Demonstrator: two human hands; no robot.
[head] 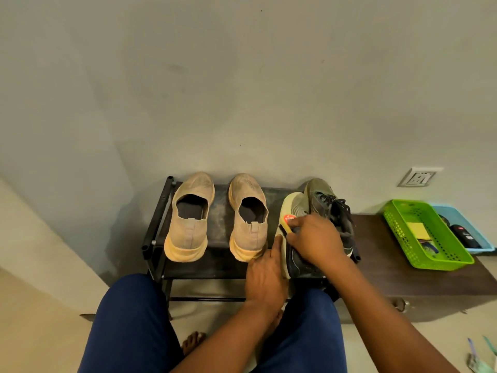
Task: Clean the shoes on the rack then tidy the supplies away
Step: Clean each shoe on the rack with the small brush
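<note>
A: Starting at the left, what is sitting on the black shoe rack (161, 211)?

B: Two dusty beige slip-on shoes (189, 219) (248, 218) are standing side by side, heels toward the person, apparently waiting their turn.

A: And the left hand (265, 275)?

B: It is pressing against the pale sole of the dark sneaker (298, 261), which is tipped on its side near the rack's right end; how its fingers are lying I cannot tell. I judge it is bracing the shoe so it is not sliding under the scrubbing.

A: The right hand (316, 239)?

B: It is gripping a yellow brush with a red label (287, 222), fingers curled round it, working the sole edge. The olive laced sneaker (322, 197) is lying just behind.

A: Further right?

B: A green basket (441, 261) and a blue tray (481, 238) are sitting on a dark cabinet (376, 265), probably holding supplies within reach.
</note>
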